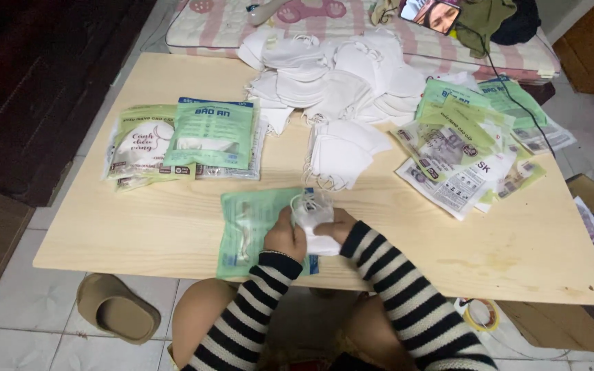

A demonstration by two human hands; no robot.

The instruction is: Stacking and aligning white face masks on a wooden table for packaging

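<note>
A green plastic packet (249,227) lies flat near the front edge of the wooden table (503,240). My left hand (284,237) rests on the packet's right part and grips a folded stack of white face masks (313,214). My right hand (338,225) holds the same stack from the right side. Both arms wear black-and-white striped sleeves. Part of the stack is hidden under my fingers.
A big heap of loose white masks (331,75) covers the table's far middle, with a smaller stack (342,154) in front. Filled green packets (187,141) lie at left, empty packets (465,148) at right. A phone (431,14), cable, a slipper (118,309) and a tape roll (481,315) sit around.
</note>
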